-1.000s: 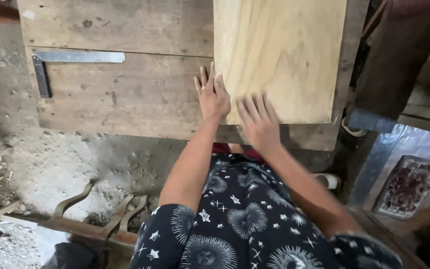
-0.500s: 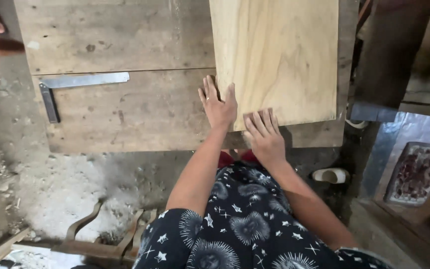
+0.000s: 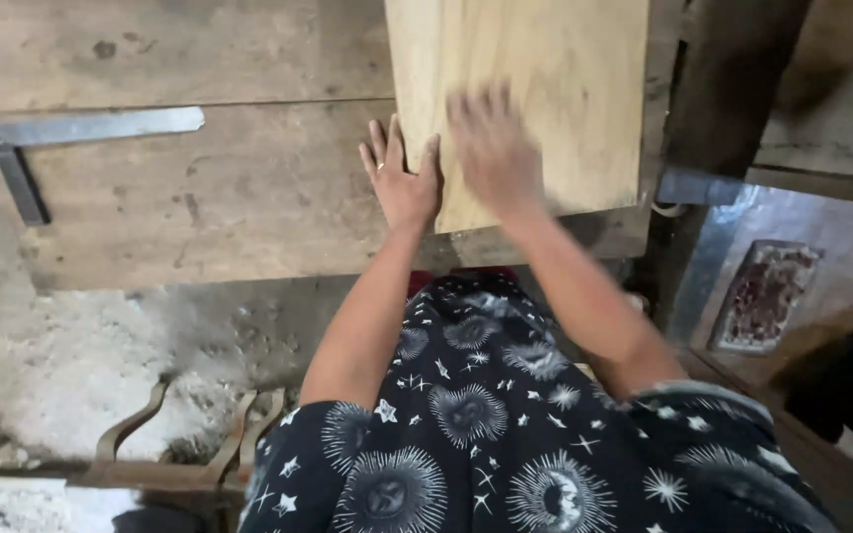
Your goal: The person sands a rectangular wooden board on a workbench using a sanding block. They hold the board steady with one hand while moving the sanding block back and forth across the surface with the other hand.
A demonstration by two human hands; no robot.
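Observation:
A pale, smooth wooden board (image 3: 545, 89) lies on a rough wooden workbench (image 3: 199, 188), its near end close to the bench's front edge. My left hand (image 3: 402, 178) lies flat on the bench, fingers together, pressed against the board's left edge near its near corner. My right hand (image 3: 491, 148) is on top of the board with fingers spread; it is blurred by motion. Neither hand grips anything.
A metal try square (image 3: 81, 138) lies on the bench at the left. Curved wooden pieces (image 3: 190, 439) lie on the dusty floor below. Dark planks (image 3: 733, 89) stand to the right, with a flat patterned tray (image 3: 767, 296) on the floor.
My right hand has slid from the board's near edge farther up onto its surface. My left hand stays against the board's left edge. The view has shifted slightly.

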